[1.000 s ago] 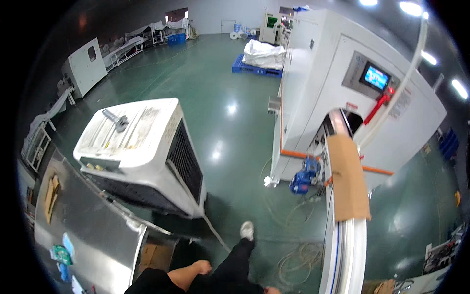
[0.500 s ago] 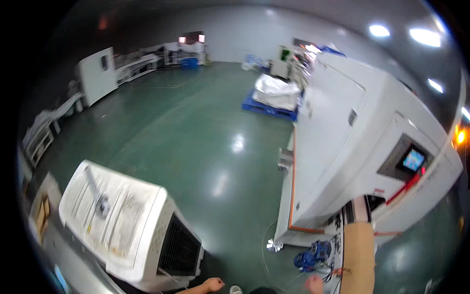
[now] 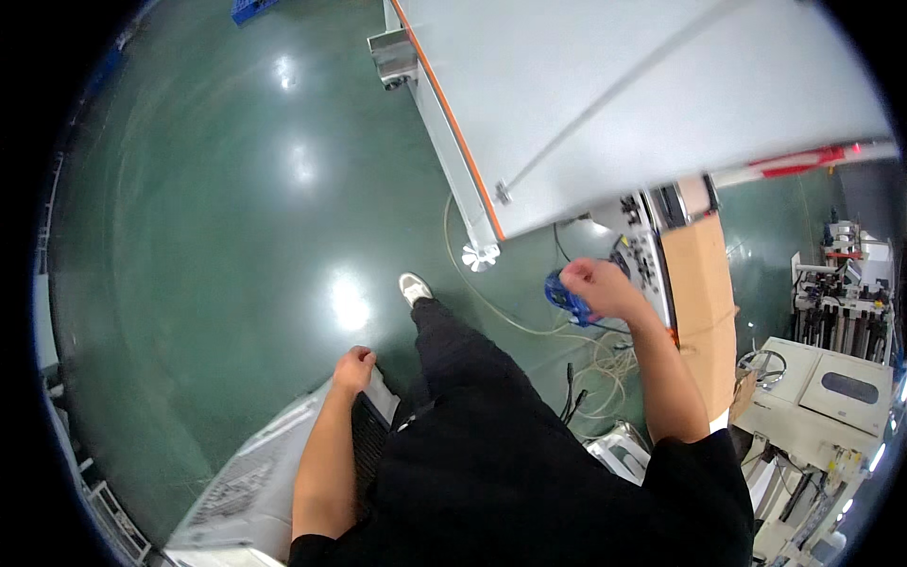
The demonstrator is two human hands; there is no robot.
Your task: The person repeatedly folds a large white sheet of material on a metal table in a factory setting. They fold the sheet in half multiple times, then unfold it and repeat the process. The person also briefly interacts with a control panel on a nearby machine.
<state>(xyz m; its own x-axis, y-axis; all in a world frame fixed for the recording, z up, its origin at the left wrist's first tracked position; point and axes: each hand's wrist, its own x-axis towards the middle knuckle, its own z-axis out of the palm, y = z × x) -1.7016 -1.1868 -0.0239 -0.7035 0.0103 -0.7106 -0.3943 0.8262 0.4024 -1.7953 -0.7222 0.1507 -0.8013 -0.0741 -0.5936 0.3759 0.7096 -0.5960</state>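
My left hand [image 3: 354, 369] hangs beside my left leg with its fingers curled in, and nothing shows in it. It appears over the front edge of a white air cooler [image 3: 274, 454] with a dark grille; I cannot tell if they touch. On the other side, my right hand [image 3: 602, 287] is raised, its fingers bent together with no object visible. It partly covers a blue motor [image 3: 565, 296] at the base of a large white machine [image 3: 614, 104]. Close by, a brown board-like strip [image 3: 697, 283] runs out from that machine.
A pale hose [image 3: 505, 321] and loose cables lie on the green floor [image 3: 217, 236] ahead and to the right. A metal bracket [image 3: 392, 55] juts from the machine's side. Beige equipment with a handwheel [image 3: 761, 367] stands at the right. My shoe [image 3: 414, 288] is stepping forward.
My view has tipped down and turned right, and I am farther forward between the cooler and the machine. Both forearms now show fully, with the right hand raised over the motor.
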